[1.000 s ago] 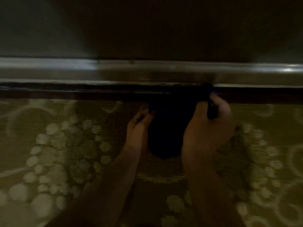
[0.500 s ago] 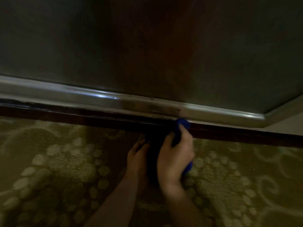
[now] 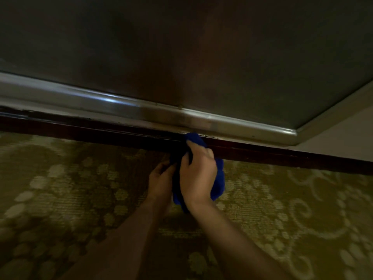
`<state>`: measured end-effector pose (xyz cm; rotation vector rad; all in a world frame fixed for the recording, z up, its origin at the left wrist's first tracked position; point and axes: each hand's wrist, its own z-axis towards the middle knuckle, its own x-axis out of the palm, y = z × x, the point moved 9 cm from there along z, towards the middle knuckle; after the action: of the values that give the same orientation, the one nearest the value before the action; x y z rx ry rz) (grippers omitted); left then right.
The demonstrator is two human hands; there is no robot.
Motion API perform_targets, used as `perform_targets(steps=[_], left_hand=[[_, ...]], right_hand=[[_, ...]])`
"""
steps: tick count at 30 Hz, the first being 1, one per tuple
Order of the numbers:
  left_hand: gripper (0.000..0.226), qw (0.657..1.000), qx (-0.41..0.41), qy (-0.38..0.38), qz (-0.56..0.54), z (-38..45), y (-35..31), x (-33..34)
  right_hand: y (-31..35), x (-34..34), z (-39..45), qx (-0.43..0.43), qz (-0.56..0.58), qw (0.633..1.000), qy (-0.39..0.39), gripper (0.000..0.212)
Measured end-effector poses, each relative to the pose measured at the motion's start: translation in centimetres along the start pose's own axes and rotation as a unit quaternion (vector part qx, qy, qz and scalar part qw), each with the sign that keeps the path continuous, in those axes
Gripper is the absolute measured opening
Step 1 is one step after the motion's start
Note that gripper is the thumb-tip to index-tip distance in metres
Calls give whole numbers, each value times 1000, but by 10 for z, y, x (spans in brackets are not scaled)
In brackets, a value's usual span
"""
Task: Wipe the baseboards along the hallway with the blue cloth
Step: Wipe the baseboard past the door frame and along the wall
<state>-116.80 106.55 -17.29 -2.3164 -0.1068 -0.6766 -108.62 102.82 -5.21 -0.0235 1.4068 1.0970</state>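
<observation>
A dark red-brown baseboard (image 3: pixel 282 153) runs across the view under a shiny metal strip (image 3: pixel 113 106) at the foot of the wall. The blue cloth (image 3: pixel 219 182) is bunched against the baseboard near the middle, its top corner reaching the strip. My right hand (image 3: pixel 196 174) grips the cloth from above, fingers curled round its upper part. My left hand (image 3: pixel 160 178) sits just left of it in shadow, its fingertips touching the cloth's dark left side; whether it holds the cloth is unclear.
A green-gold patterned carpet (image 3: pixel 282 219) covers the floor in front of the baseboard. The wall (image 3: pixel 201 47) above is dark and shadowed. At the right the metal strip turns a corner (image 3: pixel 296 136) beside a pale wall panel.
The view has tilted up and leftward so the wall corner appears at right. The cloth and both hands have shifted a little right along the baseboard, with more blue cloth showing below my right hand.
</observation>
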Motion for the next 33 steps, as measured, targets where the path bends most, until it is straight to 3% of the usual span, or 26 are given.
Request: perform_targets(steps=[3, 7, 13, 16, 20, 26, 28, 31, 33], left_hand=[[11, 1000, -7, 20, -9, 3, 3, 2], [11, 999, -19, 23, -14, 8, 6, 2], [19, 1000, 6, 18, -14, 3, 0, 2], [17, 1000, -10, 13, -23, 5, 4, 2], [17, 1000, -26, 3, -7, 6, 8, -1], [37, 997, -60, 41, 0, -5, 5, 4], [36, 997, -47, 52, 13, -6, 5, 5], [26, 999, -33, 32, 22, -6, 2, 0], [24, 999, -24, 29, 18, -8, -1, -1]], right_hand=[[-9, -5, 7, -37, -13, 999, 30, 35], [-48, -28, 21, 77, 26, 996, -41, 32], [30, 17, 5, -79, -21, 996, 47, 33], [3, 8, 20, -33, 0, 997, 64, 33], [-17, -12, 17, 61, 38, 997, -28, 33], [56, 15, -2, -134, -47, 989, 32, 29], [57, 19, 1, -164, -60, 982, 69, 29], [30, 10, 17, -71, -27, 993, 94, 32], [19, 3, 19, -25, -30, 997, 62, 34]])
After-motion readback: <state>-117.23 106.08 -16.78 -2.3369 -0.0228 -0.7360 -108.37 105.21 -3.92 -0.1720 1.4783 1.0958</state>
